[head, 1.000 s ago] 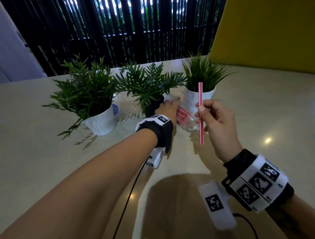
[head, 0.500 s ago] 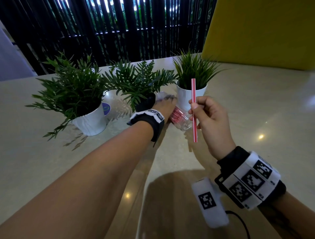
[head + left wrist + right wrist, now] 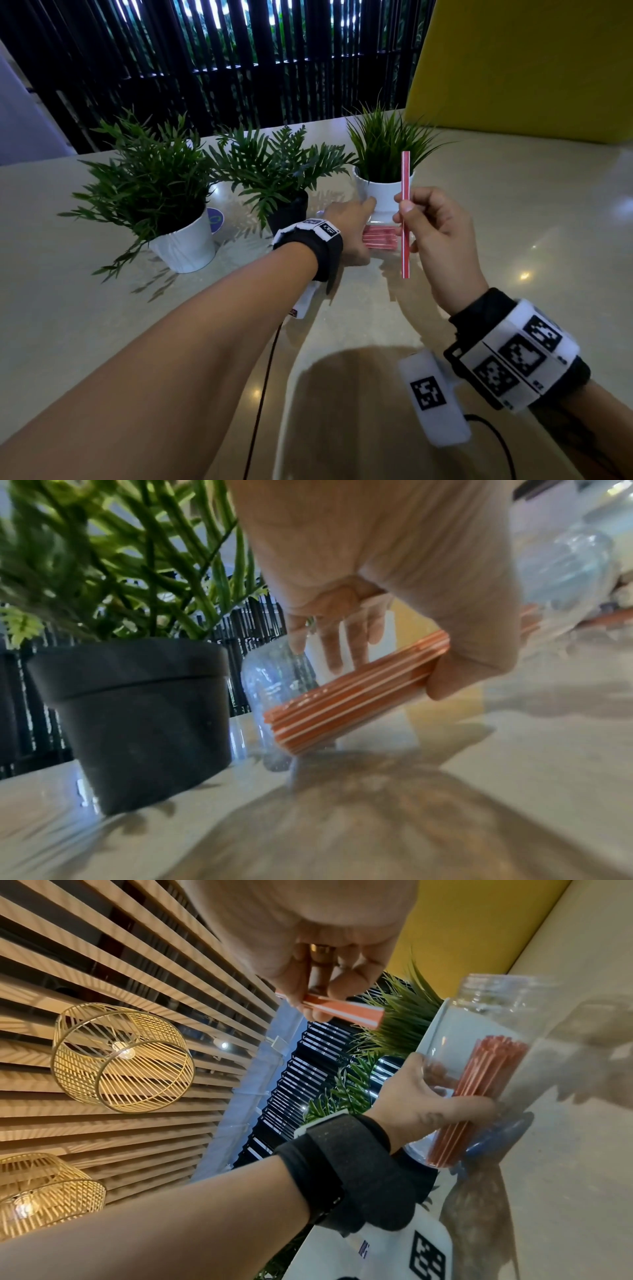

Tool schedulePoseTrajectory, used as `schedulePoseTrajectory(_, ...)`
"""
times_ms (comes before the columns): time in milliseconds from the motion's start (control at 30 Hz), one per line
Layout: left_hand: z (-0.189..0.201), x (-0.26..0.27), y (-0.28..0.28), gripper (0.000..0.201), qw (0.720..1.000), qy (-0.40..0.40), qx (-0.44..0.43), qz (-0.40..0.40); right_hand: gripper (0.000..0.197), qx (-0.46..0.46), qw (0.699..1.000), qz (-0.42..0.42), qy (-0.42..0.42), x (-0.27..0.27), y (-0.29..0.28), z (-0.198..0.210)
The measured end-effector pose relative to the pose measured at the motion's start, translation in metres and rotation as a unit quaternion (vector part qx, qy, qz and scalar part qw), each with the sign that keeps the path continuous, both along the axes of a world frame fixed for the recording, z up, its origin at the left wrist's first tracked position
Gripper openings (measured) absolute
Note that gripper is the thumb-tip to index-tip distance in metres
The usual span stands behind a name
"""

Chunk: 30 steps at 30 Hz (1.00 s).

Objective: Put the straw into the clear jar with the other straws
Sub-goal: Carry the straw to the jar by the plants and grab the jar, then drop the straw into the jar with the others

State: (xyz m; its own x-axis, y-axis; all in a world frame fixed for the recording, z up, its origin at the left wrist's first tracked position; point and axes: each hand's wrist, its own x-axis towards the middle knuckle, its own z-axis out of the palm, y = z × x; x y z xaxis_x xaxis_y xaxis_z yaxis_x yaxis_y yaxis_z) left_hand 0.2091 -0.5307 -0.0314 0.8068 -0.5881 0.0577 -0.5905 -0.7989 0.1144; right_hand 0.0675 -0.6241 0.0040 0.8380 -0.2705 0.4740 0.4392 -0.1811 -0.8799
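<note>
My right hand (image 3: 428, 226) pinches a red-and-white striped straw (image 3: 405, 192) between thumb and fingers and holds it upright just right of the jar; its end (image 3: 356, 1014) shows in the right wrist view. The clear jar (image 3: 376, 236) is tipped over toward the right with a bundle of red straws (image 3: 349, 693) inside. My left hand (image 3: 352, 233) grips the jar round its middle, thumb on the near side and fingers over the far side. The jar's open mouth (image 3: 493, 988) points toward the straw. Most of the jar is hidden behind both hands in the head view.
Three potted plants stand in a row behind the hands: a white pot (image 3: 185, 246) at left, a black pot (image 3: 287, 216) in the middle close to my left wrist, a white pot (image 3: 383, 192) right behind the jar. A yellow panel (image 3: 520, 68) rises at the back right.
The jar has tipped further over in my left hand, which shifted slightly right. My right hand still holds the straw upright, a little closer to the jar.
</note>
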Motion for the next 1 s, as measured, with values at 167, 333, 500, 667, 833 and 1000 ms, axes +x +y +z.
schedulePoseTrajectory(167,0.004,-0.004,-0.008,0.079,0.996,0.000,-0.077,-0.055,0.016,0.019,1.000,0.009,0.001,-0.005,0.005,0.008)
schedulePoseTrajectory(333,0.008,-0.021,-0.002,0.075,0.982,0.013,-0.173,-0.069,0.014,0.000,1.000,0.014,-0.003,-0.012,0.014,0.014)
schedulePoseTrajectory(500,0.022,-0.057,0.024,0.090,0.956,0.071,-0.285,-0.002,0.012,-0.002,0.999,0.039,-0.014,-0.019,0.025,0.018)
schedulePoseTrajectory(667,0.030,-0.073,0.070,0.103,0.912,0.122,-0.387,0.062,0.016,-0.019,0.998,0.041,-0.036,-0.021,0.039,0.026)
schedulePoseTrajectory(833,0.035,-0.104,0.115,0.066,0.834,0.261,-0.484,0.046,0.021,-0.020,0.996,0.070,-0.049,-0.024,0.059,0.041)
schedulePoseTrajectory(1000,0.033,-0.129,0.147,0.089,0.732,0.360,-0.578,0.017,0.019,-0.030,0.993,0.099,-0.050,-0.029,0.085,0.052)
